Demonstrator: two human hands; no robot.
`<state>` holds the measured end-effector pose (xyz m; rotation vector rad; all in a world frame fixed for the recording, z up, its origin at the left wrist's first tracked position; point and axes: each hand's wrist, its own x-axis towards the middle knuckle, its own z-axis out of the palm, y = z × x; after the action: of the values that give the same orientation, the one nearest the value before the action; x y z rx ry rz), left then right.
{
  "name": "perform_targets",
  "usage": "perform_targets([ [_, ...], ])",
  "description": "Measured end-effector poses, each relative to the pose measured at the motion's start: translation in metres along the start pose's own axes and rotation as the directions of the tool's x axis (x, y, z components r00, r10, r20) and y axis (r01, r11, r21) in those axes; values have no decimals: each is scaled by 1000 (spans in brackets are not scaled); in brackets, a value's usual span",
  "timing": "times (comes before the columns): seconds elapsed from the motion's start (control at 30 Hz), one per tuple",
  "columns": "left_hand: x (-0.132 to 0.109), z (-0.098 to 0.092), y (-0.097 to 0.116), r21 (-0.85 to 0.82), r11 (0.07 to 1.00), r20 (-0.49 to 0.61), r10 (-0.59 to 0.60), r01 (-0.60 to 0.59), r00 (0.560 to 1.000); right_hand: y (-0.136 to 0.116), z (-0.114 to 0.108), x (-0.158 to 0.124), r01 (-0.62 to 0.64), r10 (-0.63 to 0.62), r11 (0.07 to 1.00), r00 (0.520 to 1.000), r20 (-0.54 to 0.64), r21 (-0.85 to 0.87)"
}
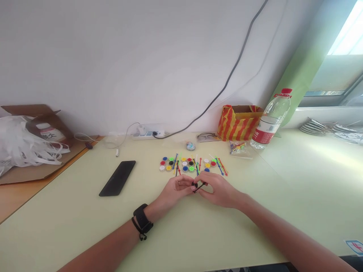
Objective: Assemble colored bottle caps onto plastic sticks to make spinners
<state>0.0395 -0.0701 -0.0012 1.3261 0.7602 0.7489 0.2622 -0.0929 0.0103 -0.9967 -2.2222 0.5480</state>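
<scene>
My left hand (175, 190) and my right hand (218, 191) meet at the middle of the pale green table (85, 226), fingers pinched together. Between them sits a small black disc (194, 185), pinched in my left fingers, and a thin black stick (200, 186) held in my right fingers. Just beyond the hands lies a spread of several coloured discs (185, 164) and coloured sticks (221, 166). A black watch (142, 219) is on my left wrist.
A black phone (117, 178) lies to the left. A water bottle (270, 121), a red-and-yellow striped bag (238, 122), a small packet of sticks (238, 147), glasses (206, 136) and a power strip (149, 133) stand along the wall. White plastic and cardboard (25, 147) sit far left.
</scene>
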Motion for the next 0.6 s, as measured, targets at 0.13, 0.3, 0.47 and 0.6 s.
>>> perform_targets([
  [0.13, 0, 0, 0, -25, 999, -95, 28, -31, 995, -8, -12, 1, -19, 17, 995, 1000, 26, 102],
  [0.3, 1, 1, -1, 21, 1000, -167, 24, -21, 986, -6, -16, 2, -80, 75, 991, 996, 48, 107],
  [0.47, 2, 1, -3, 29, 999, -169, 43, -38, 985, -7, -11, 0, -86, 72, 986, 992, 104, 143],
  [0.6, 0, 3, -2, 42, 997, -164, 63, -57, 985, -6, -5, -2, -89, 73, 983, 992, 100, 159],
])
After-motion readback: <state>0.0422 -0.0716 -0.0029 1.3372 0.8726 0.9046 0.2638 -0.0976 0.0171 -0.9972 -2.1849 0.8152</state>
